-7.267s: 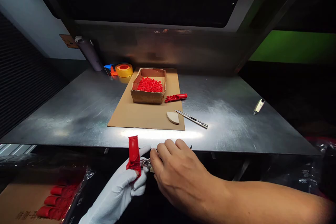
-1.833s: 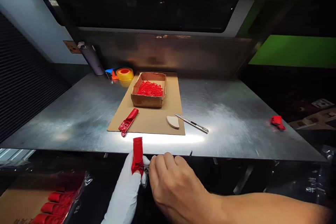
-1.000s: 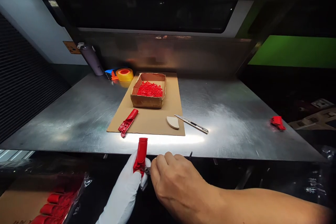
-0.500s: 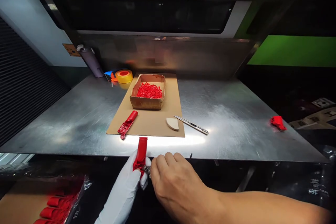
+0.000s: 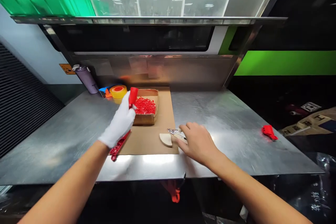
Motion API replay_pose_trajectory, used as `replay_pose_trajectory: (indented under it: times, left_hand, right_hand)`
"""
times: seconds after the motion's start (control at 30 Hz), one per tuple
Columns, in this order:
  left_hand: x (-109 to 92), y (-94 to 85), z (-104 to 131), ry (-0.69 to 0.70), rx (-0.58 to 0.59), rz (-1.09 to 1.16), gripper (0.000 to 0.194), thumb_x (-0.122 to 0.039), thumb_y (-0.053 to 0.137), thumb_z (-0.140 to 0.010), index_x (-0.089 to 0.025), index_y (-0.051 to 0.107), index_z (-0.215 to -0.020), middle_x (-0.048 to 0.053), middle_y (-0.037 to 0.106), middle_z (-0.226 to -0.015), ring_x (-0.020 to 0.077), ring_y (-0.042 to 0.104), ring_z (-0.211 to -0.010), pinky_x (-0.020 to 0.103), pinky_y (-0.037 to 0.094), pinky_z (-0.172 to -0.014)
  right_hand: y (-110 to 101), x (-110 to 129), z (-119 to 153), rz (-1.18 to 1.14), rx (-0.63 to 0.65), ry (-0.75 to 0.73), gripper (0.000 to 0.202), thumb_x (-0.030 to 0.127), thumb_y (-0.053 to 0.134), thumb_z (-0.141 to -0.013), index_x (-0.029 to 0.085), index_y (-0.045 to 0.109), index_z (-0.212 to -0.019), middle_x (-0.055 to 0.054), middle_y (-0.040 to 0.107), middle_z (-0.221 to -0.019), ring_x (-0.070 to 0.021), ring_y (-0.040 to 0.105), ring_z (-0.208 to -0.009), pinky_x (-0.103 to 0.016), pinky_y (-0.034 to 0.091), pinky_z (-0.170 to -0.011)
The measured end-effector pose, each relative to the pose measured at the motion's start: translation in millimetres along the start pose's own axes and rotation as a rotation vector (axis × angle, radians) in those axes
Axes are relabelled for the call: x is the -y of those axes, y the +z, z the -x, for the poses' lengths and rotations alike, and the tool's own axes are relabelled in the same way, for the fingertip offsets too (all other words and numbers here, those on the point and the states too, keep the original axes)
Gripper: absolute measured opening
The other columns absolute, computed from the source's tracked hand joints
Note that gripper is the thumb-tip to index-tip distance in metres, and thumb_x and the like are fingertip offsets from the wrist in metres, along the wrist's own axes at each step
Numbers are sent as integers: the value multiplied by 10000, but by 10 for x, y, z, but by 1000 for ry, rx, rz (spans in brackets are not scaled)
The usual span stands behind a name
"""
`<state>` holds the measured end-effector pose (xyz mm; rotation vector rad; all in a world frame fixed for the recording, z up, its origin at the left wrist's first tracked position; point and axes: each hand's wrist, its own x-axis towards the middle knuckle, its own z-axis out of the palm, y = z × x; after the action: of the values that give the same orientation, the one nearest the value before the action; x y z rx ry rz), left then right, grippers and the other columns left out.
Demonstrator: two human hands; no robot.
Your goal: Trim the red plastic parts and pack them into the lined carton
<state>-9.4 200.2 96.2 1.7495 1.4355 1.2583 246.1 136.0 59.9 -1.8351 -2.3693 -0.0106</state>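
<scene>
My left hand (image 5: 123,115), in a white glove, is closed around a red plastic part (image 5: 133,96) and holds it upright in front of a cardboard box (image 5: 143,120) of small red pieces. Under the gloved wrist, a second red plastic part (image 5: 117,148) lies partly hidden on the cardboard sheet. On the right, my bare right hand (image 5: 198,140) has its thumb and fingers around a slim utility knife (image 5: 180,134). The knife's tip looks blurred, and its rear end is hidden by the hand. Close to the thumb lies a pale wedge-shaped piece (image 5: 166,140).
A cardboard sheet (image 5: 165,103) covers part of the metal table (image 5: 217,119). Yellow tape (image 5: 118,92) and a purple bottle (image 5: 87,79) stand at back left. A red piece (image 5: 269,132) lies far right. A red-handled object (image 5: 175,194) hangs below the front edge.
Both hands have moved from the front edge up over the table and apart. The left carried the red part toward the box; the right left the metal tool and took hold of the knife.
</scene>
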Motion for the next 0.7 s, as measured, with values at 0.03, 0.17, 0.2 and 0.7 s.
replay_pose_trajectory:
  times: [0.03,0.17,0.2,0.7]
  left_hand:
    - [12,22,-206,35,-33,-37,545,-9,490,-810,-117,462,-1344,73,525,-1117,213,462,-1089,350,297,-1068]
    - [134,82,-630,71,-57,-83,585,-31,561,-825,-61,416,-1391,154,426,-1372,310,280,-1355,470,101,-1177]
    - [157,80,-626,69,-57,-69,580,-49,558,-842,-72,404,-1400,149,416,-1394,299,272,-1365,452,116,-1176]
    - [85,-127,1130,-573,41,945,436,-517,612,-889,-193,610,-1181,94,646,-1044,125,477,-617,247,459,-546]
  right_hand:
    - [52,-92,-52,0,1,32,282,390,560,-944,167,655,-1087,-97,628,-984,-267,556,-933,-365,337,-759]
    - [274,-454,-166,-10,0,125,304,394,557,-947,160,656,-1115,-113,645,-1044,-293,560,-1023,-394,354,-829]
    - [328,-536,-173,-15,5,141,316,402,550,-952,161,654,-1127,-117,647,-1062,-297,560,-1039,-404,358,-847]
    - [447,-236,-127,-54,102,-80,158,175,490,-973,162,648,-985,-96,628,-996,-250,590,-956,-324,377,-745]
